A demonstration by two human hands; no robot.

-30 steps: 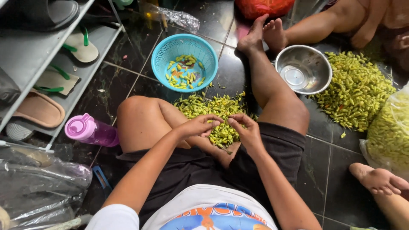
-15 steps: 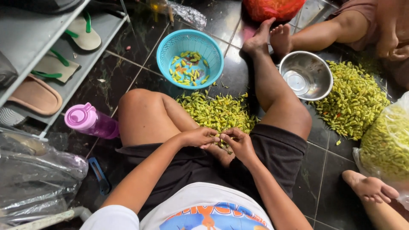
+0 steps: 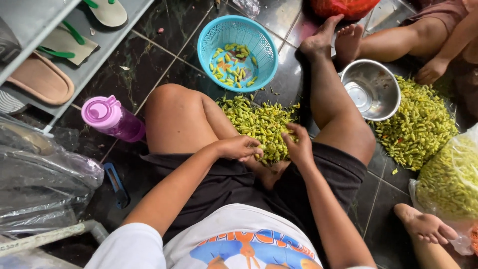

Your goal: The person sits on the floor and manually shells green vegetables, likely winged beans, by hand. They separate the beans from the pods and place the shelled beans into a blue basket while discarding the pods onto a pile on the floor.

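I sit on a dark tiled floor with a heap of small yellow-green chillies (image 3: 259, 122) between my legs. My left hand (image 3: 241, 147) rests at the near edge of the heap, fingers curled; a chilli seems pinched in them but I cannot see it clearly. My right hand (image 3: 300, 147) lies on the heap's right side, fingers bent down among the chillies. Beyond the heap stands a blue plastic basket (image 3: 238, 52) with a few sorted chillies in its bottom.
A steel bowl (image 3: 370, 89) sits right of my leg beside a second chilli pile (image 3: 420, 127). A plastic bag of chillies (image 3: 450, 182) is at right. Another person's feet and legs are at top right and bottom right. Pink bottle (image 3: 112, 118), shoe rack (image 3: 59, 55) at left.
My hands have separated a little and moved forward onto the near edge of the heap. The camera has shifted down and closer.
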